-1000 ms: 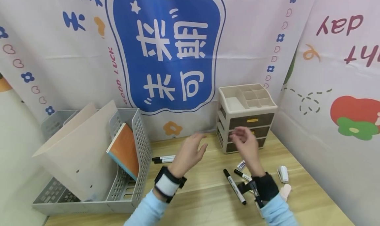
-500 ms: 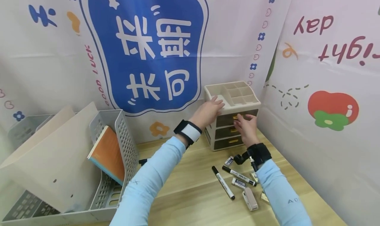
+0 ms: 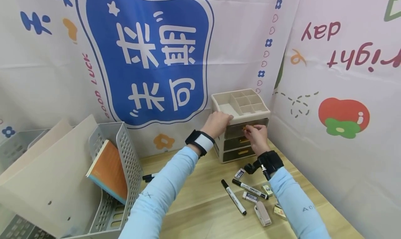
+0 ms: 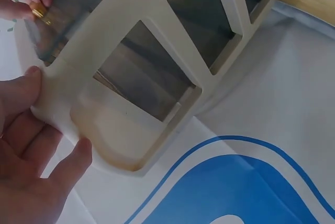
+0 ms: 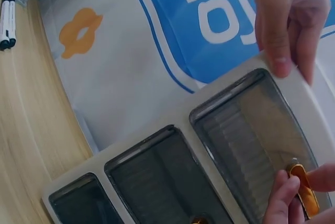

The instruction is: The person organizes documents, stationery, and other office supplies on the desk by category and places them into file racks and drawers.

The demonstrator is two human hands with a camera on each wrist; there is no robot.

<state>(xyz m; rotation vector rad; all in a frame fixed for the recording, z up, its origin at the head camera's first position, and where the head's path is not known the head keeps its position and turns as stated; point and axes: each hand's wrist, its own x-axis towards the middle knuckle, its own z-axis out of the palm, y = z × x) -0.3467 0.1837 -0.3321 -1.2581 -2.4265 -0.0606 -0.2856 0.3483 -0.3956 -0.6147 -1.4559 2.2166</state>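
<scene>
A cream desktop drawer organizer with three dark see-through drawers stands against the back wall. My left hand grips its top left front corner. In the left wrist view the thumb lies on the front side of the top rim, with the fingers curled over the edge. My right hand pinches the small gold handle of the top drawer between thumb and fingers. Below it, the middle drawer and bottom drawer have gold handles too. The compartments in the organizer's top hold nothing.
On the table lie two black-capped markers, several erasers, small boxes and a pink stapler. A grey file rack with folders and an orange book stands left. More markers lie beside it.
Both hands have reached forward to the organizer. The left has taken hold of its top corner, the right of the top drawer's handle. The head view has swung to the right.
</scene>
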